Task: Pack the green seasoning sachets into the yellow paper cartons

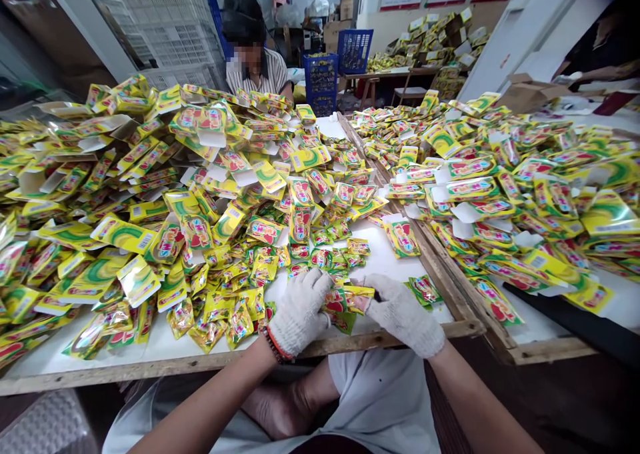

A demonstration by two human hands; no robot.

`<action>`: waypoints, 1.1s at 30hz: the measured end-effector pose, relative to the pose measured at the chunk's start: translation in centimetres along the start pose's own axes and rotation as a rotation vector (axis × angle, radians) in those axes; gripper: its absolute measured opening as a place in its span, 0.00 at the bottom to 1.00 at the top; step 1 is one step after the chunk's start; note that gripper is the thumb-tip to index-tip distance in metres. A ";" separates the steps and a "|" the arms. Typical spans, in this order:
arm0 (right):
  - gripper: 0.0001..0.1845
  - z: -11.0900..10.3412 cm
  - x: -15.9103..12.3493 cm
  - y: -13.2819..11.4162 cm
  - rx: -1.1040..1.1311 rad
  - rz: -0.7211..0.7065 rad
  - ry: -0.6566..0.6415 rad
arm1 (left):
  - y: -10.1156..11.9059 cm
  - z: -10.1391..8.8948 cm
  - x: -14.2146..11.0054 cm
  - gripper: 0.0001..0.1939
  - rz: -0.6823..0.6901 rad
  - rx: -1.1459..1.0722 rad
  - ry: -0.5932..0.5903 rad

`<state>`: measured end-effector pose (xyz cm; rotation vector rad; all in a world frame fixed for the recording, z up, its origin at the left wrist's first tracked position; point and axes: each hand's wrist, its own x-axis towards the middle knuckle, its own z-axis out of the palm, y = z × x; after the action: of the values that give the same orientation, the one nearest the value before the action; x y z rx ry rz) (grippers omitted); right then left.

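White knit covers both hands in the head view: the left hand (301, 311) has its fingers closed around the left end of a yellow box (336, 299), and the right hand (406, 314) pinches its right end. The box is just above the near edge of the table (100, 373), toward the near right corner. Sachets (245, 317) lie left of the left hand; boxes (135, 224) heap toward the left and far edges. By the right edge lie another box (401, 237) and green packets (425, 290). Beyond the far edge sits a person (270, 71).

White wood-edged tabletop (377, 239), heaped yellow cartons (139, 281), small shiny packets (241, 322)
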<state>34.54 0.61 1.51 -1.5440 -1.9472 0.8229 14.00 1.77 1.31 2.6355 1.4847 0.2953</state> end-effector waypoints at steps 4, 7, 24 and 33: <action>0.20 -0.4 -0.4 1.0 0.072 0.051 0.000 | -0.4 0.0 0.0 0.28 0.028 -0.015 -0.001; 0.19 -0.8 -0.6 1.8 0.111 0.035 -0.094 | -0.5 0.1 0.0 0.30 0.079 -0.017 -0.007; 0.12 1.7 -0.9 0.4 0.087 0.129 0.178 | 1.3 -0.2 0.5 0.27 -0.073 0.004 -0.052; 0.17 0.5 -1.6 -1.0 0.646 0.302 -0.183 | 1.8 -0.5 0.4 0.30 -0.058 -0.053 -0.052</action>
<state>33.87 -1.17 1.88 -1.3941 -1.3548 1.5809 15.55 1.17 2.21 2.5337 1.5129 0.2559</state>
